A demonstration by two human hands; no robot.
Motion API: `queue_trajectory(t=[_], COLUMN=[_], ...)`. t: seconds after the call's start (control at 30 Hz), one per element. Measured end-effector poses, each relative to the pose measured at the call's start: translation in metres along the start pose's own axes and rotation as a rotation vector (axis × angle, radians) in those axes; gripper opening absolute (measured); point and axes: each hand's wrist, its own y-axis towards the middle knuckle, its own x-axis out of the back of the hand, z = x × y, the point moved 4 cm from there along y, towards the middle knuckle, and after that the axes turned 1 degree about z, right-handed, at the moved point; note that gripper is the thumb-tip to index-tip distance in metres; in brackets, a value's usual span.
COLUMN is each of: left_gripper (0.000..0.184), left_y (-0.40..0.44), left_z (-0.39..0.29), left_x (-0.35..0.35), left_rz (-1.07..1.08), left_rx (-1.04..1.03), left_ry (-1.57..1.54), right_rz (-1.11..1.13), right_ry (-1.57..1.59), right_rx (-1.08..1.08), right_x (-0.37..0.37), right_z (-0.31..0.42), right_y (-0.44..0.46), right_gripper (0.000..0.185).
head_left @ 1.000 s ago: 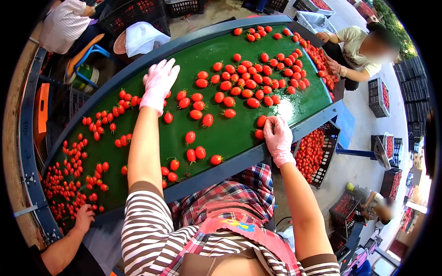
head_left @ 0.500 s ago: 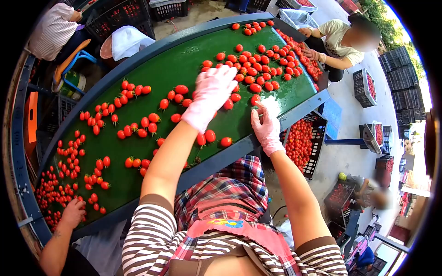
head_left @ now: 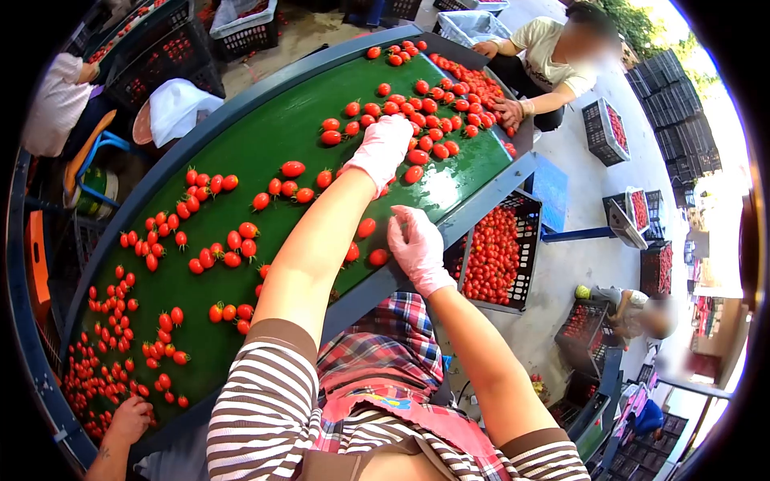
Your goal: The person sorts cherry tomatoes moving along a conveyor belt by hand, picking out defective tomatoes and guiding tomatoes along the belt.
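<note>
The left hand (head_left: 385, 148), sheathed in a pale pink glove (head_left: 367, 163), is lowered among the cherry tomatoes (head_left: 440, 151) on the green conveyor belt (head_left: 289, 120); its fingers are bent downward, and whether any fruit is gripped cannot be told. The densest cluster of tomatoes is seen from there toward two o'clock, while looser groups are spread toward eight o'clock. The right hand (head_left: 417, 244), also gloved, is held partly open near the dark side rail (head_left: 491, 198), thumb and fingers parted, with no tomato seen in its grasp; two tomatoes are found near it, toward nine o'clock. Toward three o'clock from that hand, a black plastic crate (head_left: 525, 264) is filled with tomatoes. At two o'clock from the left hand, a co-worker's hand (head_left: 509, 111) is placed at heaped tomatoes; between seven and eight, another person's hand (head_left: 131, 418) is kept by smaller-looking ones.
</note>
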Motion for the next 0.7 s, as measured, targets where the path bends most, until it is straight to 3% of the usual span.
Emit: queue_trajectory(t=[0.03, 0.17, 0.2, 0.3, 0.33, 0.4, 0.47, 0.53, 0.6, 0.63, 0.7], left_gripper=[0.033, 0.042, 0.042, 0.029, 0.027, 0.028, 0.028, 0.035, 0.04, 0.045, 0.045], left_y=[0.001, -0.02, -0.019, -0.031, -0.04, -0.066, -0.085, -0.11, -0.131, -0.137, -0.142], left_z=[-0.009, -0.026, -0.017, -0.013, -0.008, -0.009, 0.001, -0.039, -0.053, -0.06, -0.057], left_x=[0.0, 0.008, 0.0, -0.009, -0.007, 0.0, -0.013, -0.013, -0.024, -0.019, -0.015], left_rz=[0.033, 0.323, 0.174, 0.089, 0.037, -0.044, -0.038, 0.027, 0.138, 0.089, 0.15], left_rx=[0.223, 0.385, 0.552, 0.272, 0.044, 0.046, 0.219, 0.33, 0.283, 0.231, 0.294], left_ry=[-0.087, 0.15, -0.146, -0.309, -0.076, -0.131, -0.781, -0.86, -0.982, -0.845, -0.923], right_rz=[0.001, -0.038, -0.047, -0.107, -0.107, -0.171, -0.142, 0.007, -0.093, -0.116, -0.146], right_ry=[0.024, -0.019, -0.008, 0.032, 0.041, 0.085, 0.116, 0.151, 0.167, 0.163, 0.107], right_rx=[0.015, 0.058, 0.053, 0.039, 0.04, 0.032, 0.013, -0.1, 0.141, 0.233, 0.276], right_x=[-0.001, 0.008, 0.016, 0.045, 0.045, 0.044, 0.047, 0.054, 0.051, 0.049, 0.045], right_z=[-0.008, -0.025, -0.031, -0.037, -0.038, -0.04, -0.042, -0.042, -0.049, -0.053, -0.066], right_y=[0.0, 0.004, 0.008, 0.013, 0.01, 0.008, 0.011, 0.012, 0.012, 0.011, 0.01], right_gripper=[0.031, 0.043, 0.043, 0.059, 0.059, 0.07, 0.08, 0.078, 0.07, 0.062, 0.052])
